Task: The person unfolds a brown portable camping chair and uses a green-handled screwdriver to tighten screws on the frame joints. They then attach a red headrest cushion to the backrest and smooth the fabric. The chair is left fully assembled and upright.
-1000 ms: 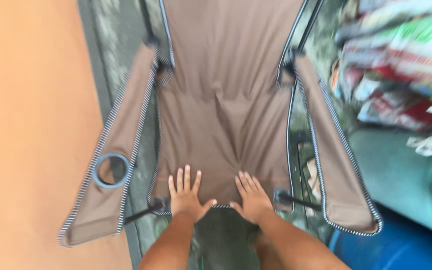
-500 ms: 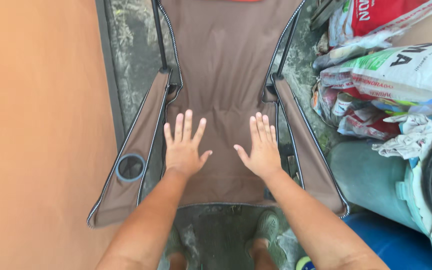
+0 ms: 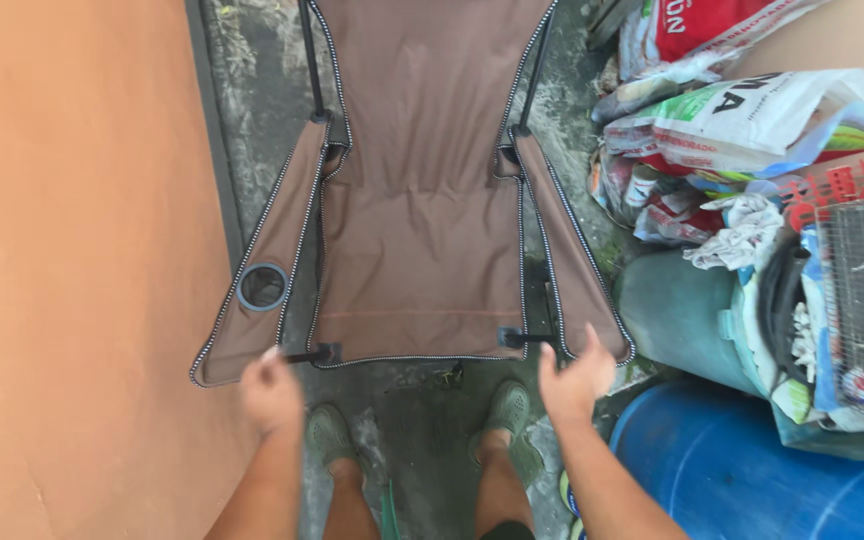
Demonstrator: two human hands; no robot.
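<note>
A brown folding camp chair [image 3: 417,240] stands open on the concrete floor [image 3: 252,90], filling the middle of the view from 12 o'clock down to the centre. Its seat front edge lies just above the person's 2 green shoes [image 3: 330,437]. The chair's left armrest carries a round cup holder [image 3: 263,287] at about 9 o'clock of the seat.

The left hand [image 3: 270,388] hangs at 7 o'clock, just below the front corner of the left armrest — blurred, fingers curled loosely, holding nothing; whether it touches the fabric cannot be told. The right hand [image 3: 574,378] sits at 5 o'clock, just beside the front end of the right armrest, its grip spread, thumb apart from the fingers, pinching nothing.

An orange wall [image 3: 72,270] runs along 9 o'clock. At 3 o'clock lie stacked printed sacks [image 3: 752,120], with a blue barrel [image 3: 752,470] at 4 o'clock.
</note>
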